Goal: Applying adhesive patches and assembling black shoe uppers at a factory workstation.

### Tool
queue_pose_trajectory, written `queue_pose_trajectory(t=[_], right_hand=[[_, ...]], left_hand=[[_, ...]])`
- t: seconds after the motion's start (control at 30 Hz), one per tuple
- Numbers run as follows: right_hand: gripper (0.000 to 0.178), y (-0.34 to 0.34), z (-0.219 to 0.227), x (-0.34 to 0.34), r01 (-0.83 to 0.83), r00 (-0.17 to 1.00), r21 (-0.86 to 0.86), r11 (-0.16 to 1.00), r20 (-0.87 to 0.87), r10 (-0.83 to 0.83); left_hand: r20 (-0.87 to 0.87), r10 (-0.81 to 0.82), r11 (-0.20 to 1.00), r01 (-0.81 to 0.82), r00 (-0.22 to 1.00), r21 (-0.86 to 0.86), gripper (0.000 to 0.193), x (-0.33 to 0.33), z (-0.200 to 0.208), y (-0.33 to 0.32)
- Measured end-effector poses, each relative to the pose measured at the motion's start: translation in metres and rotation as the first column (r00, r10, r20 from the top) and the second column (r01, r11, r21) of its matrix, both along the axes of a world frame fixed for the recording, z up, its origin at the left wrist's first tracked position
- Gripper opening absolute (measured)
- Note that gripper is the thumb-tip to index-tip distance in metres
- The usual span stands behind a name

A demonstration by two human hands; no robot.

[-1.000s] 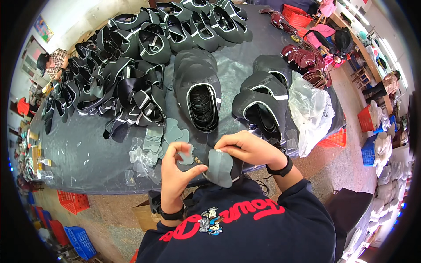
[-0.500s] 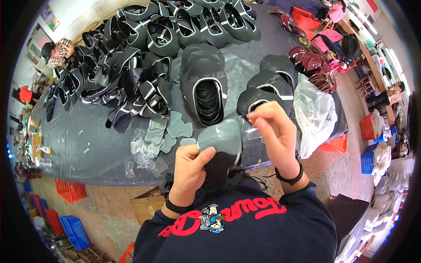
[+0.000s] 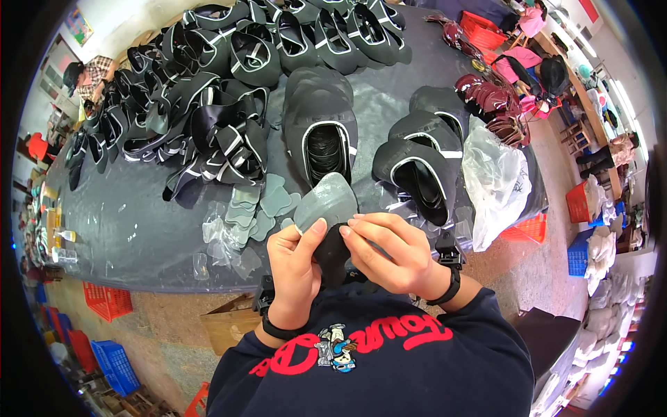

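My left hand [image 3: 295, 260] is closed, its thumb on top, around a black shoe upper [image 3: 335, 260] just off the table's near edge. On the upper's far end lies a smooth, pale grey patch [image 3: 326, 201] with a rounded edge. The fingertips of my right hand [image 3: 392, 254] pinch the right edge of the upper, where black meets grey. Beyond it is a nested stack of black uppers [image 3: 318, 97] with white-trimmed openings. To the right sits a second row of uppers [image 3: 420, 139]. Loose grey patches [image 3: 276, 200] and clear film scraps [image 3: 221, 229] lie to the left.
Heaps of black uppers [image 3: 229, 111] cover the table's [image 3: 125, 229] far left. A clear plastic bag [image 3: 497, 181] and dark red pieces [image 3: 490, 101] lie along the right edge. Red crates [image 3: 108, 300] and a blue crate [image 3: 114, 365] stand on the floor. Other people work farther off.
My right hand has come down and left from above the right-hand uppers to the held upper, and its fingertips now touch the edge. The grey patch has tilted and shifted left.
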State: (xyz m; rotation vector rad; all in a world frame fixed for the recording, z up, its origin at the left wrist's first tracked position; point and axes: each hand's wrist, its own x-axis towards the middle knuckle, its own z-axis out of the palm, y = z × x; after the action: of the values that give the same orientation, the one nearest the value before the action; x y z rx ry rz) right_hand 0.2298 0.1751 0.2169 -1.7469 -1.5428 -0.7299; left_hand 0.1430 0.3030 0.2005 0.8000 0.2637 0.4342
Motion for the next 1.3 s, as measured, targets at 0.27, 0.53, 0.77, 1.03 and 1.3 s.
queue_pose_trajectory(t=[0.27,0.53,0.77,1.03,1.3], right_hand=[[0.027,0.004,0.002,-0.003,-0.05,0.994,0.045,0.998,-0.093,0.054],[0.036,-0.003,0.006,0.008,0.043,0.662,0.169,0.985,-0.743,0.098],[0.025,0.004,0.004,0.022,-0.188,-0.076,0.313,0.931,-0.95,0.304],[0.006,0.005,0.008,0.018,-0.161,-0.194,0.393,0.905,-0.912,0.361],[0.009,0.007,0.014,0.012,-0.189,-0.159,0.278,0.942,-0.955,0.25]], left_hand=[[0.054,0.039,0.998,-0.042,0.998,0.049,0.009,-0.005,-0.011,0.007],[-0.073,-0.009,0.985,0.022,0.997,0.17,0.018,-0.003,-0.003,0.016],[-0.05,-0.19,0.969,0.195,0.981,0.152,0.019,-0.002,0.001,0.017],[0.068,-0.258,0.923,0.225,0.964,0.313,0.023,-0.011,-0.009,0.018],[0.062,-0.261,0.765,0.167,0.963,0.622,0.028,-0.012,-0.005,0.03]])
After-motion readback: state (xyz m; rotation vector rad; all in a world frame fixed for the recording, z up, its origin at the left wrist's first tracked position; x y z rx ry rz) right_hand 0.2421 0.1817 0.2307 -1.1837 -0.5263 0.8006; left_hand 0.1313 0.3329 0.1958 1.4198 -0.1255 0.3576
